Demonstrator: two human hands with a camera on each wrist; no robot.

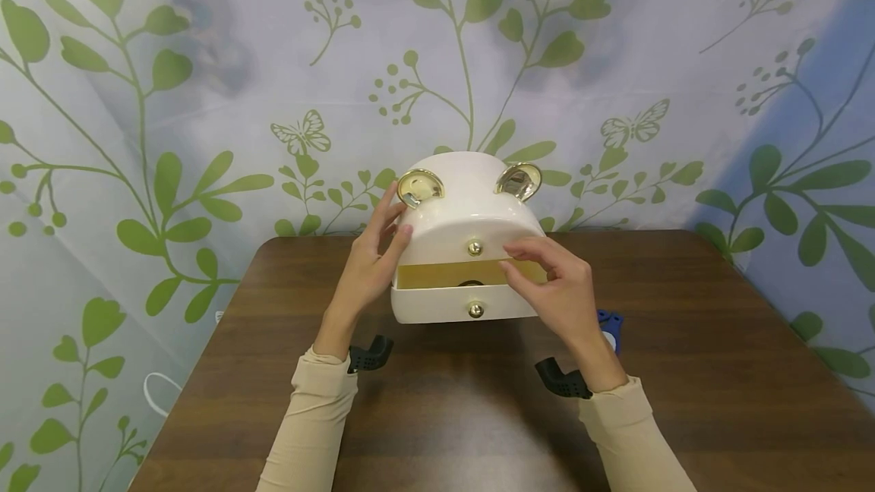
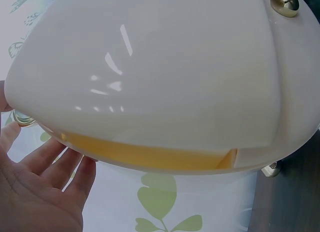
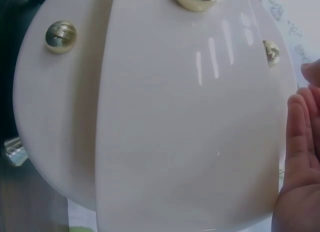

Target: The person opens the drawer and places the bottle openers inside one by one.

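Note:
A glossy white box of drawers [image 1: 454, 230] with round gold ears stands on the table. Its middle drawer [image 1: 437, 306] is pulled out, showing a yellowish inside and the dark curved edge of something in it. Against the box's left side rests my left hand [image 1: 369, 268], fingers extended near the left ear [image 1: 420, 188], thumb toward the front. My right hand [image 1: 557, 287] hovers at the drawer's right side, thumb and forefinger apart with nothing between them. Below, a lower drawer's gold knob [image 3: 61, 37] shows in the right wrist view.
On the brown wooden table [image 1: 704, 370], a blue object [image 1: 611, 327] with a white patch lies partly behind my right wrist. A white cord [image 1: 160, 393] loops at the left edge. Behind the table hangs a leaf-patterned cloth [image 1: 225, 82].

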